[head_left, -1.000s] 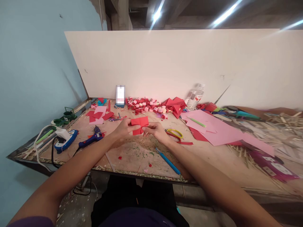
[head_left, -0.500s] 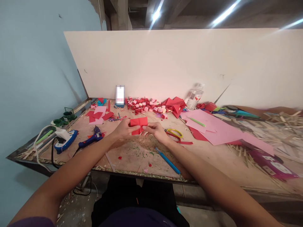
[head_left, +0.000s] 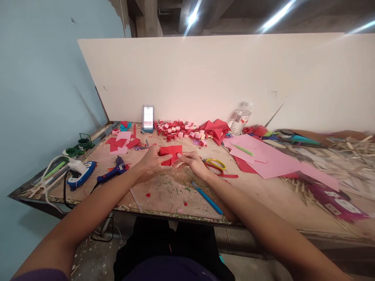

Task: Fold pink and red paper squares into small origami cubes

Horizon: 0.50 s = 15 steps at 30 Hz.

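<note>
Between my hands is a creased piece of red paper, held up above the worktable. My left hand pinches its left side, thumb lying across the front. At the right side, my right hand grips it with thumb in front and fingers behind. Scissors with yellow and red handles lie just right of my right hand. A blue pen-shaped tool rests on the table below it. Left of my left hand lies a blue hot glue gun.
Behind the hands are many small red and pink paper cubes and a lit phone on a stand. Pink paper sheets, a plastic bottle and wood strips lie rightward. A power strip sits at the left.
The red paper has shifted slightly, and its lower part shows less between the thumbs. My right thumb has moved a little on it. Both hands keep their grip.
</note>
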{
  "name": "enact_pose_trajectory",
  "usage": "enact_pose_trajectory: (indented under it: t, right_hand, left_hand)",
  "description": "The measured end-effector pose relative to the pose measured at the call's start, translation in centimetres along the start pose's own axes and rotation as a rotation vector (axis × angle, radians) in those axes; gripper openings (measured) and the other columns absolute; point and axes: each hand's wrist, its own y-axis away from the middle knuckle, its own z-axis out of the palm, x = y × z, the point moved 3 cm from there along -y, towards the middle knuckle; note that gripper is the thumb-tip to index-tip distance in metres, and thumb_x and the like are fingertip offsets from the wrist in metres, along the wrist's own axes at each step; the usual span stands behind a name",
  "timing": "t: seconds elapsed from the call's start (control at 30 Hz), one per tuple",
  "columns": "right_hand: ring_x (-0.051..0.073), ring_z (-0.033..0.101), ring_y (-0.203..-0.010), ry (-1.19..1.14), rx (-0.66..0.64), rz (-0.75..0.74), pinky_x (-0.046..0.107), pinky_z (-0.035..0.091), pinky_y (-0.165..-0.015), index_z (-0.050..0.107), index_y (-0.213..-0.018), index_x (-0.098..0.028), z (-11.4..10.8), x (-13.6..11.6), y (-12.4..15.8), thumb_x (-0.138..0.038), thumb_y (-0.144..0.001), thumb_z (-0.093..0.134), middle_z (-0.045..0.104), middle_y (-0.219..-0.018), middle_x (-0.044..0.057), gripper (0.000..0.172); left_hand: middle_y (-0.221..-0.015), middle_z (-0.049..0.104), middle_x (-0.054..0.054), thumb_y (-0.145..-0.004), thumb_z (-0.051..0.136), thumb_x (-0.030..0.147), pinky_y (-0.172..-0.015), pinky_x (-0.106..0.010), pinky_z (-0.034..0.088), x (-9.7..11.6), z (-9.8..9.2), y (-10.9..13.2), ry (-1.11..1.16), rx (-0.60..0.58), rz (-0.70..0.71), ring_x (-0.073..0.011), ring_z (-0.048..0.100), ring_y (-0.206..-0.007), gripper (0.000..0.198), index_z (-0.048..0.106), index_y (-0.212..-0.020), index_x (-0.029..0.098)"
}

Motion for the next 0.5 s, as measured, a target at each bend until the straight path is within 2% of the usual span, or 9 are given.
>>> enact_pose_trajectory:
  t: [0.27, 0.5]
  right_hand:
    - [0.02, 0.071, -0.07, 0.054, -0.046, 0.007, 0.03, 0.054, -0.066, 0.08, -0.084, -0.014, 0.02, -0.18, 0.09, -0.061, -0.078, 0.076, 0.078, -0.079, 0.01, 0.047]
    - [0.019, 0.07, -0.068, 0.079, -0.03, -0.026, 0.029, 0.053, -0.065, 0.081, -0.082, -0.014, 0.18, -0.27, 0.05, -0.059, -0.079, 0.075, 0.079, -0.081, 0.01, 0.045]
  left_hand:
    - [-0.067, 0.064, -0.001, -0.077, 0.071, 0.039, -0.061, -0.024, 0.046, 0.67, -0.06, 0.0, -0.007, -0.001, 0.04, -0.0143, 0.058, -0.064, 0.025, 0.068, -0.073, 0.014]
    - [-0.08, 0.072, -0.005, -0.079, 0.07, 0.04, -0.068, -0.027, 0.051, 0.91, 0.31, 0.34, 0.027, -0.015, -0.005, -0.018, 0.065, -0.073, 0.028, 0.074, -0.084, 0.013]
